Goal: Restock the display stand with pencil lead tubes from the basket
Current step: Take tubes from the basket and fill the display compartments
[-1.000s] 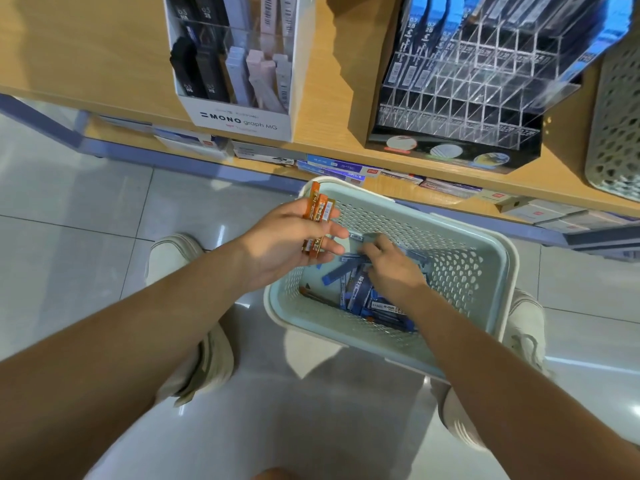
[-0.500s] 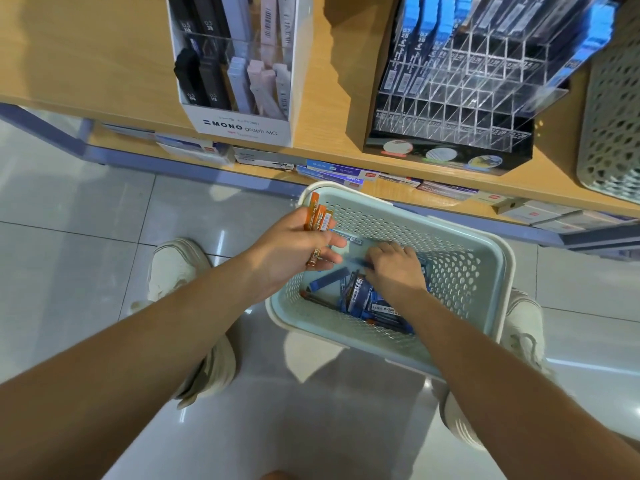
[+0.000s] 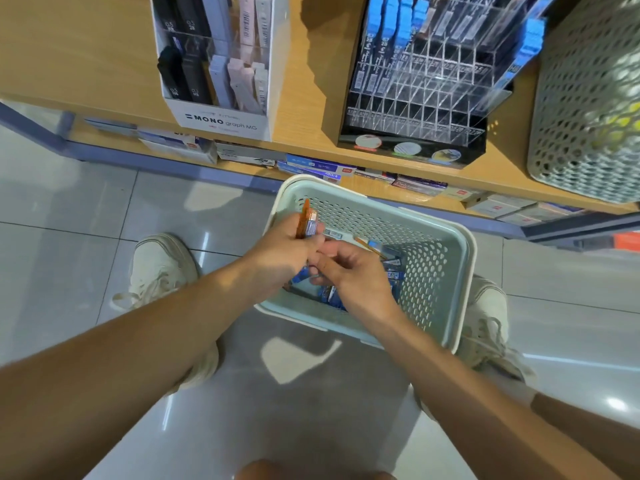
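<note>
Here, left hand point(image 3: 284, 252): we see it gripping orange tubes point(image 3: 306, 223) over the basket point(image 3: 433, 271) rim.
Right hand point(image 3: 360, 277): pinching one tube point(image 3: 372, 245) (inside the walls).
Floor point(image 3: 69, 271): open leftward.

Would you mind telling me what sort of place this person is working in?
Most likely a stationery shop aisle: a white cardboard display box printed "MONO graph MG" and a clear acrylic tiered display stand holding blue tubes sit on a wooden shelf, with boxed stock beneath it.
</note>
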